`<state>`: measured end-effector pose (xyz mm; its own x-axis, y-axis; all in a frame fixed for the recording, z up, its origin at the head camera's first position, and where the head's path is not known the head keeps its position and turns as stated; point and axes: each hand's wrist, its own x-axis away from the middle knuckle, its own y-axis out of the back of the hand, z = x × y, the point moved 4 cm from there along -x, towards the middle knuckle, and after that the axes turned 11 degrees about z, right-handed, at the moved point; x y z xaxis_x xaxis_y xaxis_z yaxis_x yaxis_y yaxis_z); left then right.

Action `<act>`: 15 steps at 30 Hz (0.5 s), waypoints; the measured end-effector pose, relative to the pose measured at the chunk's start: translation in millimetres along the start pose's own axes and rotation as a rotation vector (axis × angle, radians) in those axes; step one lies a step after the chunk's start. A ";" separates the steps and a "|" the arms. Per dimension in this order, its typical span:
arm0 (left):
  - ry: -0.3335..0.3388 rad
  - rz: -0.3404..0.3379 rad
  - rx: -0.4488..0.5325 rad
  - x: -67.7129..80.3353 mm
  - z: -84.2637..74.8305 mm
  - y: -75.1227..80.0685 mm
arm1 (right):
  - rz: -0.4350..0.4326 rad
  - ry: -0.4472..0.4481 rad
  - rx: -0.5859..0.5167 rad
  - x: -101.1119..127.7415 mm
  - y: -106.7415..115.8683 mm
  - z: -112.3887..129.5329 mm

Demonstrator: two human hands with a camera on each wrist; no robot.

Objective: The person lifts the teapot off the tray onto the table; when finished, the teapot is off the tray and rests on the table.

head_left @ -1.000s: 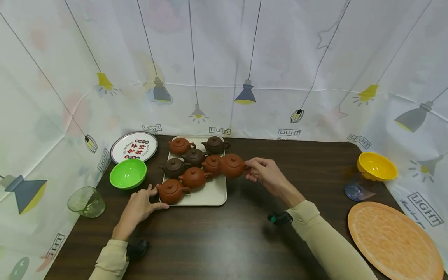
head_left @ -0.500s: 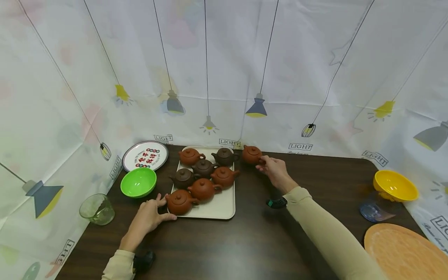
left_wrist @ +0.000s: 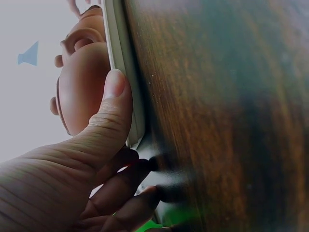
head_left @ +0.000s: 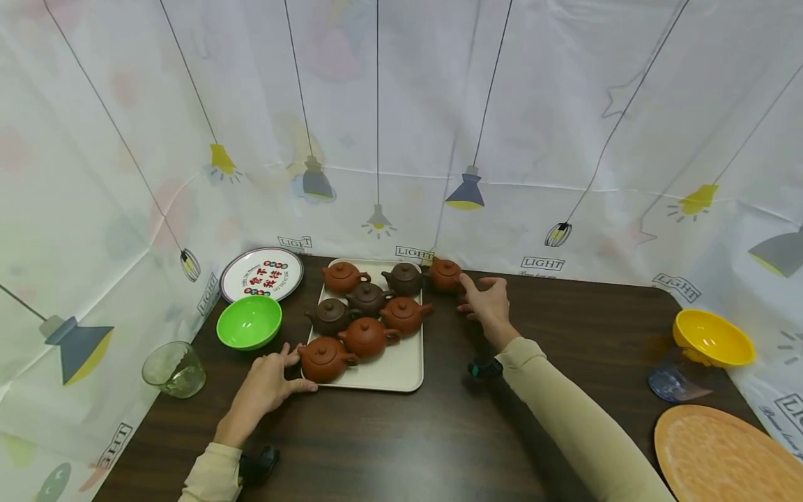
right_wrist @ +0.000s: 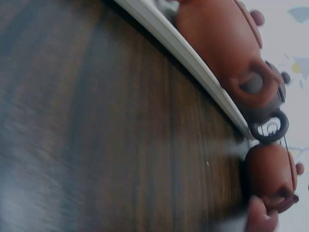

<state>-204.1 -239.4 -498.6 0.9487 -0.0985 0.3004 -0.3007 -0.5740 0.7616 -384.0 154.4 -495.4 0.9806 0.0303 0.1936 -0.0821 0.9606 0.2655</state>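
Note:
In the head view, a cream tray [head_left: 401,369] bears several small teapots, some red-brown, some dark brown. My left hand [head_left: 266,380] grips its near left corner, beside a red-brown teapot [head_left: 323,359]. The thumb [left_wrist: 116,92] lies along the tray's front edge in the left wrist view, with the other fingers round the corner. Off the tray's back right corner stands another red-brown teapot [head_left: 445,275], close by the handle of a dark teapot [head_left: 403,279]. My right hand [head_left: 489,307] has its fingers spread at that teapot's right side, one fingertip [right_wrist: 260,217] right at it.
Left of the tray are a green bowl [head_left: 249,323], a white plate [head_left: 262,275] with red lettering and a greenish glass [head_left: 176,369]. A yellow bowl [head_left: 714,337], a bluish glass [head_left: 677,380] and a round orange-tan board [head_left: 728,446] lie at the right. A printed curtain [head_left: 401,125] borders the table.
The right hand has carried a red-brown teapot by its handle from over the tray's right edge to its back right corner, moved it slightly left and loosened its fingers. The left hand stays put.

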 end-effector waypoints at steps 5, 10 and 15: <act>0.001 -0.003 -0.002 1.5 0.5 -0.2 | -0.028 0.115 0.175 20.3 -11.3 9.0; -0.015 -0.003 -0.001 1.8 -0.4 0.0 | 0.296 0.318 0.228 55.3 -52.4 31.1; -0.011 -0.001 -0.010 0.8 -1.8 -1.1 | 0.629 0.483 0.328 101.4 -104.1 46.9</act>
<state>-203.2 -237.4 -498.2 0.9498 -0.1070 0.2938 -0.3012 -0.5657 0.7676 -284.4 44.5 -459.1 0.6978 0.7163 -0.0076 -0.6101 0.5999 0.5176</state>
